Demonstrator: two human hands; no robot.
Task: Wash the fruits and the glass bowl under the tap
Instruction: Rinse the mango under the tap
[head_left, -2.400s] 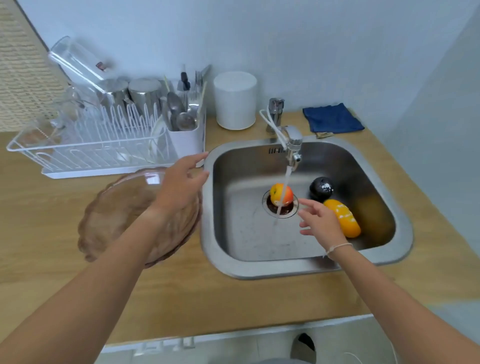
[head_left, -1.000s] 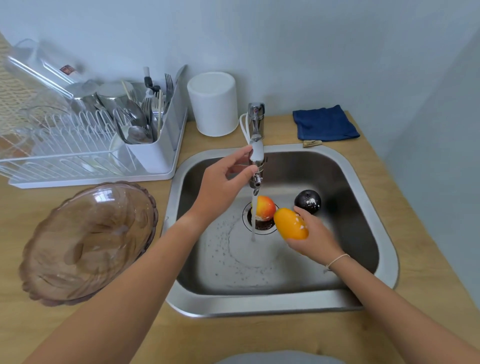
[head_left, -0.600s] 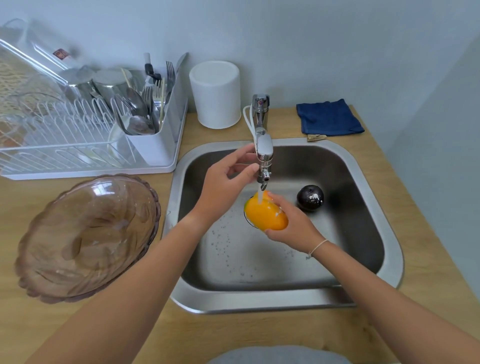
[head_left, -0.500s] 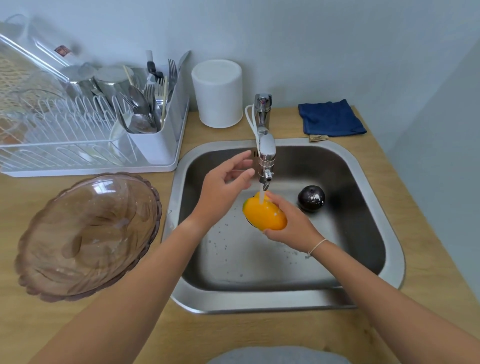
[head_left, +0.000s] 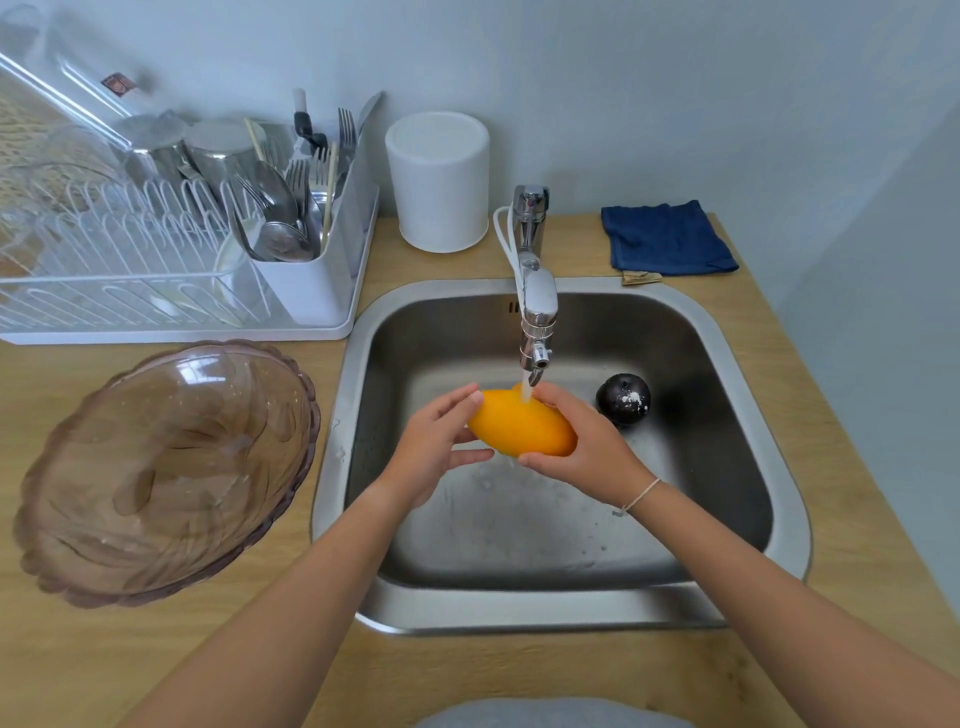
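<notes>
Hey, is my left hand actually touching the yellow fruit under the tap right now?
Touching. The head view shows the left hand with its fingertips resting on the near end of the yellow fruit, while the right hand grips the other end.

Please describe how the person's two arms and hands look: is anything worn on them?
Both forearms are bare, with no sleeves in view. The right hand has a thin pale string bracelet around its wrist. The left hand shows no ring, watch or glove.

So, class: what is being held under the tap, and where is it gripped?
The yellow mango, held by both ends: left hand at one end, right hand at the other.
</notes>
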